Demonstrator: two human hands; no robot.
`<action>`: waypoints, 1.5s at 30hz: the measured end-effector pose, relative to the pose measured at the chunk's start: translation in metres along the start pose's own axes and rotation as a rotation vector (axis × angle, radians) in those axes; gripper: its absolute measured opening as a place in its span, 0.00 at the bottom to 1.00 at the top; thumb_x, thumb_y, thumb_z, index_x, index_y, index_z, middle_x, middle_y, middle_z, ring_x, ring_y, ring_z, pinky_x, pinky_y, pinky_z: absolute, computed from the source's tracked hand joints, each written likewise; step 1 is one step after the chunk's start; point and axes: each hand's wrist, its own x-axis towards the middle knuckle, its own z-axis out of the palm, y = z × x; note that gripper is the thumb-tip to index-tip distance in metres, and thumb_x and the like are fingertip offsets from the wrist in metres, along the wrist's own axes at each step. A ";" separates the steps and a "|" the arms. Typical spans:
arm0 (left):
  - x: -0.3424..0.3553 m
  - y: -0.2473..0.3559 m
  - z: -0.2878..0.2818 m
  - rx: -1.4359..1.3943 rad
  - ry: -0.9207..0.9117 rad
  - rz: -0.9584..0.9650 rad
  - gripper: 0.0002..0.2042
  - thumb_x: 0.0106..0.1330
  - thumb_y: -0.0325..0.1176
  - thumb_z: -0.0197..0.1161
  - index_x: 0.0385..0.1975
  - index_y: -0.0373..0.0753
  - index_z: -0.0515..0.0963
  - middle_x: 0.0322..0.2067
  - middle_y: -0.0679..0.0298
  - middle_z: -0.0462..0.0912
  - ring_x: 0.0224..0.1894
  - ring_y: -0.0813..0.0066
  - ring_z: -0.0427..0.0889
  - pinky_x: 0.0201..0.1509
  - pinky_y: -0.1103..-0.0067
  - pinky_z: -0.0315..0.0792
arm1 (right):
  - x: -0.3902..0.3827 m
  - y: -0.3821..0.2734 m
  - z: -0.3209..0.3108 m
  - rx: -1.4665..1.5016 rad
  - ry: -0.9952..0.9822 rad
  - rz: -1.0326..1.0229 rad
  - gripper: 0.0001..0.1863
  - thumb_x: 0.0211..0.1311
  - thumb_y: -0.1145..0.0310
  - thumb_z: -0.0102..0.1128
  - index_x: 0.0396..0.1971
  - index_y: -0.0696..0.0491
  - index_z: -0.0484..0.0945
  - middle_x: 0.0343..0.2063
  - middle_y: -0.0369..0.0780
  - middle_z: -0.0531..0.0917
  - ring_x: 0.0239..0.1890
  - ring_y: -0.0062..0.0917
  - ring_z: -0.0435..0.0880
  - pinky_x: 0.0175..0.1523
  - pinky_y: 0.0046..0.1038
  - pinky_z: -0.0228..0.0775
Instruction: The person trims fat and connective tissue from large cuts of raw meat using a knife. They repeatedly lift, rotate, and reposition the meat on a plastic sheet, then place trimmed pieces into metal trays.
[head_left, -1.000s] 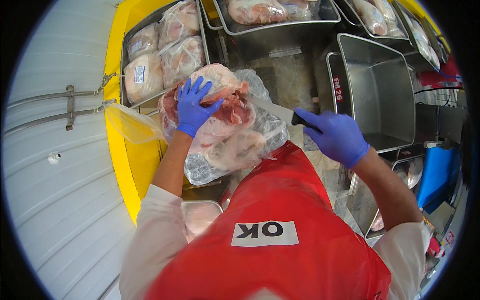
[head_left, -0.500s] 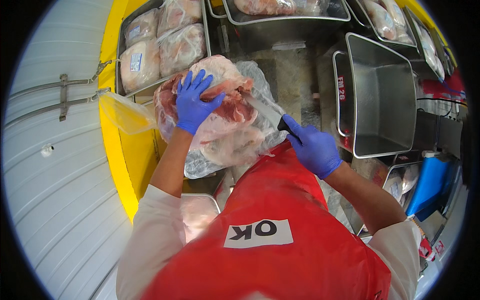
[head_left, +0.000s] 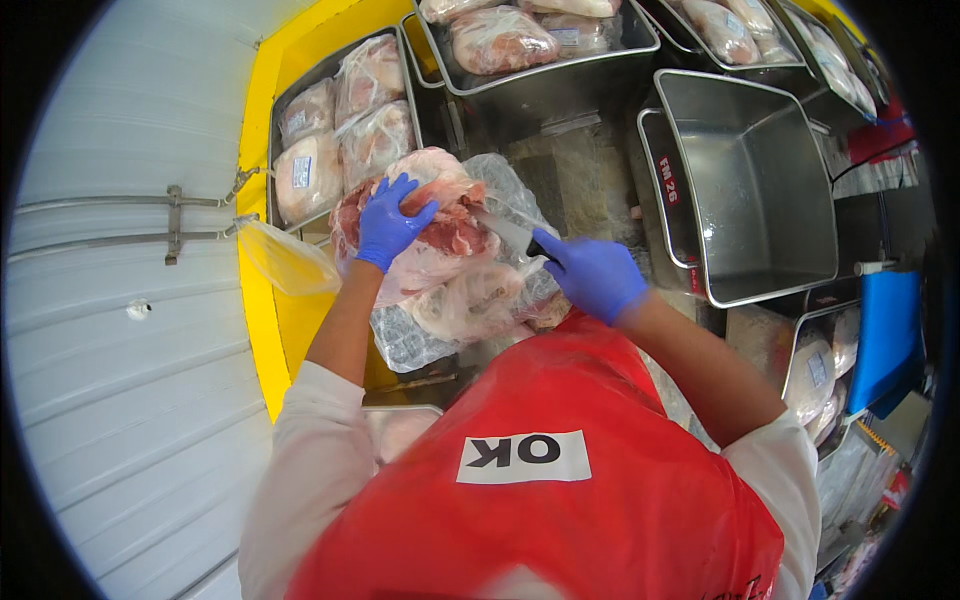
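A large piece of raw meat (head_left: 425,283), pale fat outside and red flesh at its top, lies on crumpled clear plastic (head_left: 410,342) ahead of me. My left hand (head_left: 392,225), in a blue glove, rests on its upper left part with fingers spread. In my right hand (head_left: 600,280), also blue-gloved, is a knife (head_left: 508,233) with a black handle and a long pale blade. The blade points left and its tip is hidden in the red flesh, to the right of my left hand.
A metal bin of bagged meat (head_left: 305,180) stands behind the left hand. Another filled metal bin (head_left: 550,75) is at the back, and an empty one (head_left: 770,200) at the right. Yellow edging (head_left: 262,330) runs along the white wall (head_left: 140,400). A clear bag (head_left: 290,258) hangs at the left.
The whole view has shifted, so bins and meat appear turned and lower at the left. The right hand has moved closer to the meat, and less of the blade shows. The left hand stays on the meat.
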 end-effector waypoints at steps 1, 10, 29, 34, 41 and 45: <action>0.001 0.005 -0.002 -0.025 -0.042 -0.032 0.30 0.57 0.54 0.76 0.51 0.37 0.86 0.54 0.49 0.85 0.61 0.46 0.81 0.67 0.58 0.72 | 0.005 -0.003 -0.005 -0.025 -0.038 0.003 0.17 0.72 0.61 0.58 0.58 0.38 0.77 0.32 0.47 0.86 0.31 0.47 0.87 0.35 0.49 0.78; 0.010 0.021 0.000 0.073 -0.053 -0.073 0.33 0.60 0.60 0.73 0.54 0.37 0.85 0.55 0.47 0.85 0.57 0.50 0.84 0.63 0.65 0.76 | -0.009 0.008 -0.024 0.046 -0.100 0.025 0.17 0.73 0.60 0.56 0.59 0.38 0.78 0.33 0.45 0.88 0.36 0.46 0.88 0.41 0.48 0.79; 0.050 0.034 -0.028 0.142 -0.238 -0.228 0.33 0.63 0.70 0.60 0.43 0.43 0.89 0.36 0.44 0.88 0.42 0.42 0.87 0.48 0.59 0.80 | 0.022 0.023 -0.079 0.027 -0.163 0.010 0.22 0.70 0.61 0.63 0.63 0.39 0.80 0.34 0.48 0.88 0.35 0.47 0.87 0.43 0.41 0.79; 0.049 0.021 -0.025 0.169 -0.220 -0.228 0.33 0.63 0.71 0.59 0.41 0.43 0.89 0.34 0.45 0.88 0.39 0.42 0.87 0.47 0.58 0.81 | 0.025 0.015 -0.083 0.091 -0.128 -0.016 0.22 0.69 0.64 0.64 0.62 0.41 0.81 0.33 0.50 0.87 0.35 0.49 0.85 0.42 0.42 0.78; 0.046 0.010 -0.018 0.113 -0.156 -0.186 0.34 0.63 0.71 0.59 0.38 0.41 0.90 0.33 0.45 0.87 0.38 0.42 0.87 0.45 0.59 0.81 | 0.043 0.004 -0.080 0.054 -0.147 -0.024 0.22 0.69 0.64 0.64 0.62 0.43 0.81 0.33 0.51 0.86 0.35 0.49 0.85 0.42 0.43 0.77; 0.047 0.010 -0.018 0.096 -0.164 -0.166 0.34 0.63 0.71 0.60 0.36 0.40 0.90 0.32 0.45 0.87 0.37 0.43 0.87 0.44 0.59 0.81 | 0.050 -0.003 -0.079 0.019 -0.178 -0.004 0.21 0.69 0.64 0.64 0.62 0.42 0.81 0.32 0.51 0.86 0.33 0.49 0.85 0.41 0.43 0.77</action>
